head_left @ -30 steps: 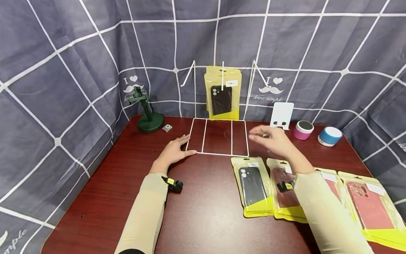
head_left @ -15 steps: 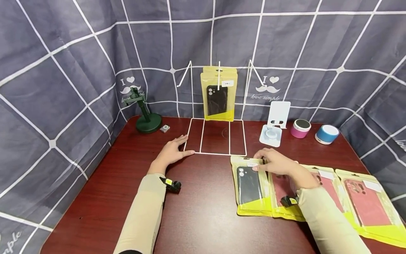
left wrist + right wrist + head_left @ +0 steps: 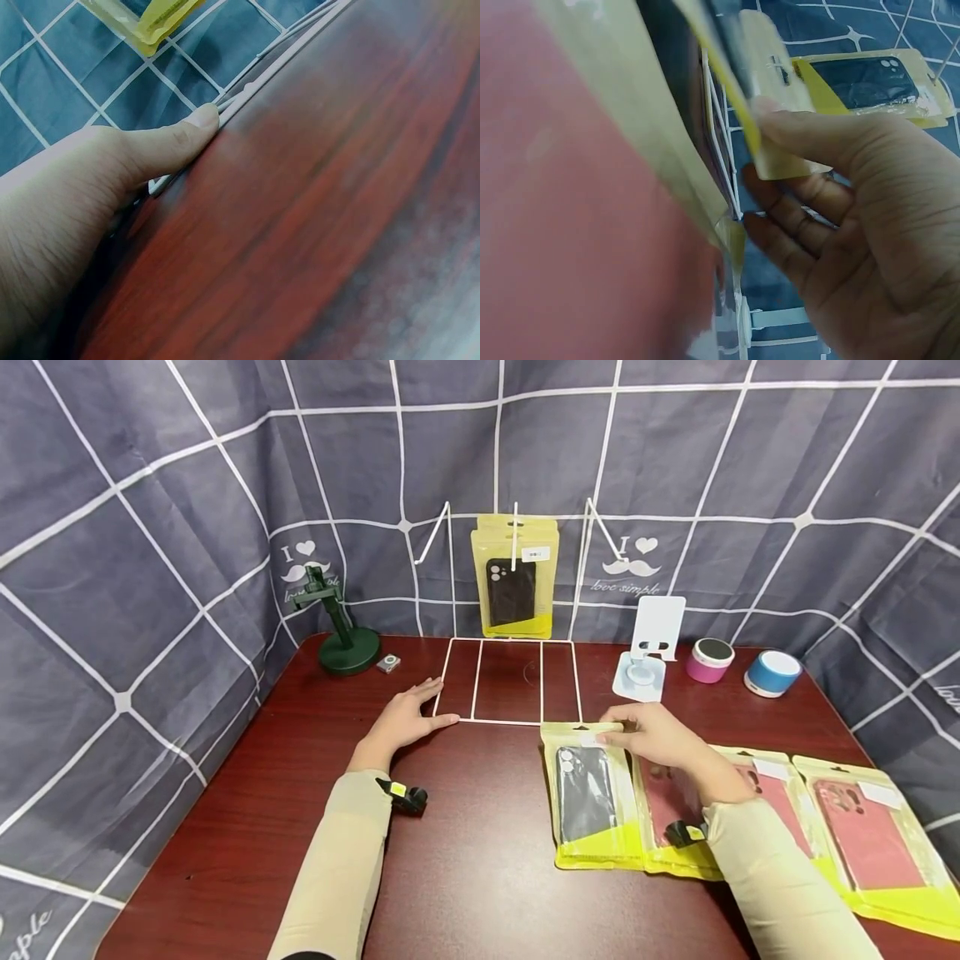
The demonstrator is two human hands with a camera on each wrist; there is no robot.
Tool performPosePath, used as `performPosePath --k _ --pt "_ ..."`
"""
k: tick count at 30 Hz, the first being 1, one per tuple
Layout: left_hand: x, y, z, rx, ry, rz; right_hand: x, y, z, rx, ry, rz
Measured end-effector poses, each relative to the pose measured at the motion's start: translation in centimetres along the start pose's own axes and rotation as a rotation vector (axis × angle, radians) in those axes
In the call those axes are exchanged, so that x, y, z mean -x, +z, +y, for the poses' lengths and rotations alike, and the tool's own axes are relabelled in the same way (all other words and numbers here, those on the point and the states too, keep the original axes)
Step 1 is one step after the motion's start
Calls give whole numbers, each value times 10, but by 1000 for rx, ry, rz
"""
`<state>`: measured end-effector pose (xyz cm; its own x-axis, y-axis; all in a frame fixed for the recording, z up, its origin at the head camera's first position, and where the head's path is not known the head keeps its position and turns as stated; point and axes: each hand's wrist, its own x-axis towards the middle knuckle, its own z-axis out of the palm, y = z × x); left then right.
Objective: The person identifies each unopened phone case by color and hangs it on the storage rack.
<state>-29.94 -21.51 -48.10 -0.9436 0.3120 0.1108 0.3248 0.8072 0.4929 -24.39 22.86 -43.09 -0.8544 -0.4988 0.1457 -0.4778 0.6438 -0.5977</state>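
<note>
My right hand (image 3: 654, 739) pinches the top right corner of a yellow-edged phone case packet (image 3: 587, 797) with a dark case inside. In the right wrist view, the thumb lies on the near face of the packet (image 3: 776, 82) and the fingers are behind it. The packet's top end is lifted a little, its yellow bottom low by the table. My left hand (image 3: 405, 720) rests at the left front corner of a white wire rack (image 3: 501, 722), fingers extended; the left wrist view shows its thumb (image 3: 172, 146) along the wire. From the rack's middle hook hang phone case packets (image 3: 513, 597).
Packets with pinkish-red phone cases (image 3: 870, 835) lie in a row to the right. Behind them stand a white phone stand (image 3: 658, 622), a pink speaker (image 3: 709, 662) and a blue speaker (image 3: 772, 675). A green stand (image 3: 349, 650) and a small square gadget (image 3: 388, 663) sit back left.
My right hand has come down from beside the rack to the dark-case packet, taken its top corner and raised that end slightly. The left hand has stayed at the rack.
</note>
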Motion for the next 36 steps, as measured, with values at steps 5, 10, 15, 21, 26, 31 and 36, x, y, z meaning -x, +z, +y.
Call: performPosePath --k 5,10,15,21,26,31,36 --pt "0 0 -1 0 4 1 -1 -1 -3 -18 -9 55" --pt "-1 1 -1 -4 5 -1 -1 0 -4 -34 -111 105" --pt "-2 1 -1 -15 4 -2 0 -2 -10 -48 -80 128" --pt "-2 1 0 -14 4 -3 1 -7 -24 -96 12 211" --pt "0 1 0 -16 2 -9 1 -15 -49 -178 74 311" --pt "0 0 -1 -15 0 -12 -5 -25 -79 -220 95 344" --pt "0 -1 -1 -15 -2 -8 -16 -33 -109 -209 37 399"
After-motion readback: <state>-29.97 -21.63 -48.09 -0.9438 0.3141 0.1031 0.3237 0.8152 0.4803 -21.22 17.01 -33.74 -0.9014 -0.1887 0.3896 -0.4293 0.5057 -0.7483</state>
